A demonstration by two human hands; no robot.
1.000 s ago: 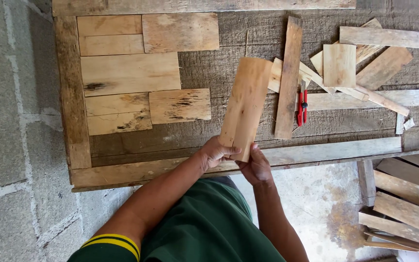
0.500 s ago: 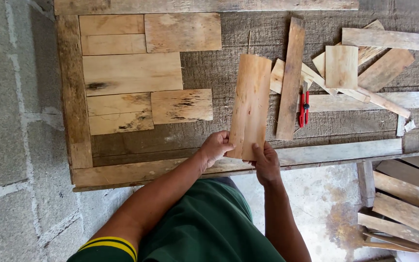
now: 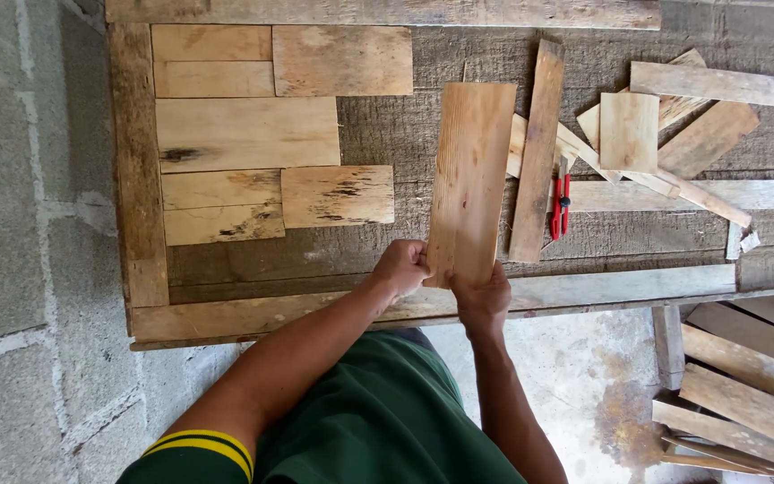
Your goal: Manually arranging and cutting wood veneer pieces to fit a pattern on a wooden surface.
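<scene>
we find a weathered grey wooden table [image 3: 459,134] with a paler timber frame [image 3: 136,161] running round its left, top and near edges. it stands against a wall of grey concrete blocks [image 3: 20,179], seen left of the frame. below the near edge of the frame the floor is stained bare concrete [image 3: 584,385], and a stack of loose planks [image 3: 745,394] lies there at the right.

inside the frame, in its upper left corner, we note six pale boards [image 3: 244,134] fitted edge to edge in rows, one of them showing a dark knot streak. the rest of the surface within the frame is bare grey wood.

the board in hand [image 3: 470,179] is a pale, straight-grained rectangle, standing lengthwise away from the near rail of the frame and right of the fitted boards. the left hand [image 3: 402,266] is closed on its lower left corner. the right hand [image 3: 483,300] grips its lower end from beneath, fingers wrapped over the edge. we cannot tell whether the board rests flat on the table or is lifted off it.

just right of that board lies a long narrow slat [image 3: 535,152], nearly parallel to it. beyond the slat is a loose heap of offcuts [image 3: 665,134], crossing one another, with a small red-handled tool [image 3: 559,206] lying beside the slat.

we observe no packages, labels or signs on the table or wall. the person wears a green shirt [image 3: 378,412] with a yellow and dark band at the sleeve.
</scene>
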